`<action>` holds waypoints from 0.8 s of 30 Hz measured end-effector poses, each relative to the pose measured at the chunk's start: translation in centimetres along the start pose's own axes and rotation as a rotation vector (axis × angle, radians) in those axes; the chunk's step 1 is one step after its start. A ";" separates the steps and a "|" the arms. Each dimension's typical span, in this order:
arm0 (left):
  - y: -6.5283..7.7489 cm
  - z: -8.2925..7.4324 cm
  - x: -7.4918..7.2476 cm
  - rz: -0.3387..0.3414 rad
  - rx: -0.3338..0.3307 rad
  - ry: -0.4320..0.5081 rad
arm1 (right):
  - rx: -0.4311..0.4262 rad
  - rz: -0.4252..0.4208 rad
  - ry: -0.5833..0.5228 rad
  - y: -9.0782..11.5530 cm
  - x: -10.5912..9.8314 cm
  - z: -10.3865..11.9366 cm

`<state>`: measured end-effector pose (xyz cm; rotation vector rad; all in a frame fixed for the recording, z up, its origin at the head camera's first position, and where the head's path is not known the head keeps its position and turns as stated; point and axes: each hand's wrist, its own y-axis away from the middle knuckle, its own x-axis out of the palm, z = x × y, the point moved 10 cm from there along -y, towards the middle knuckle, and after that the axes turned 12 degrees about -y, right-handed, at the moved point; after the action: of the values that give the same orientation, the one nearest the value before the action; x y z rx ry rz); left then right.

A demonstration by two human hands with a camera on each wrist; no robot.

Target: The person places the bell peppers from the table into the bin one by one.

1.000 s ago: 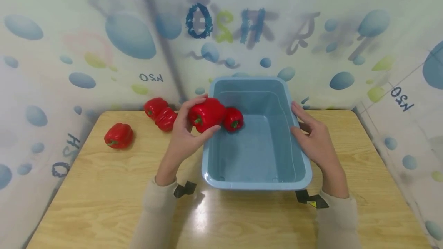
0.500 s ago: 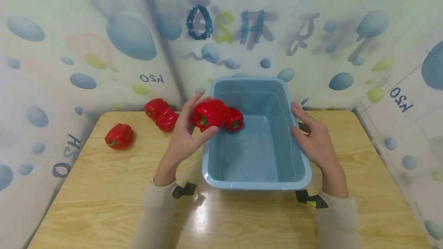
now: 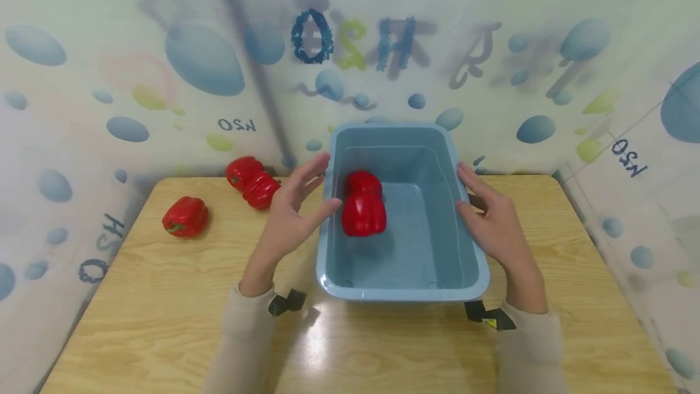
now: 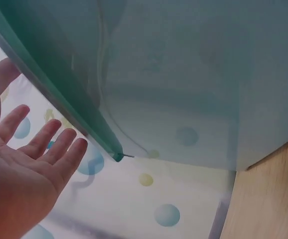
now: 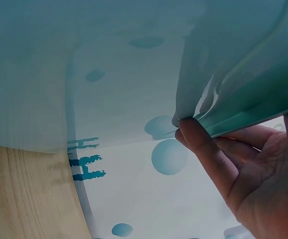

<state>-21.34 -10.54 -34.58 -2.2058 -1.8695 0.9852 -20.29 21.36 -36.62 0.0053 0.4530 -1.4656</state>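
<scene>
My left hand (image 3: 288, 219) is beside the left rim of a light blue plastic basin (image 3: 401, 292), its fingers spread and holding nothing. In the left wrist view, the left hand (image 4: 27, 172) shows its palm and loosely bent fingers just outside the rim. Two red bell peppers lie inside along the left wall: a nearer pepper (image 3: 364, 214) and a farther pepper (image 3: 363, 182), partly covered by the first. My right hand (image 3: 496, 219) grips the basin's right rim. Seen from the right wrist, the right hand (image 5: 248, 174) has its fingers curled under that rim.
On the wooden table (image 3: 180, 309), left of the basin, a single red bell pepper (image 3: 186, 216) lies apart. Two more touch each other near the wall: a rear pepper (image 3: 243, 172) and a front pepper (image 3: 260, 191). A patterned wall covering (image 3: 372, 96) stands close behind the basin.
My left hand has let go of the red bell pepper it held over the left rim; that pepper now lies in the basin before the other. The right hand has stayed on the rim.
</scene>
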 end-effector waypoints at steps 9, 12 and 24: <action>0.5 1.5 -1.9 -0.063 -0.033 -0.059 | 0.002 0.012 0.006 0.0 0.0 0.1; 1.1 2.6 -2.5 -0.088 -0.082 -0.050 | 0.003 0.012 0.004 0.1 0.0 -0.1; 4.9 6.5 -5.1 -0.138 -0.218 -0.132 | 0.004 0.001 -0.011 0.1 -0.1 -0.3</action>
<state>-20.70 -18.50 -39.85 -2.1320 -2.2529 0.9655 -20.28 21.53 -36.90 0.0009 0.4413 -1.4645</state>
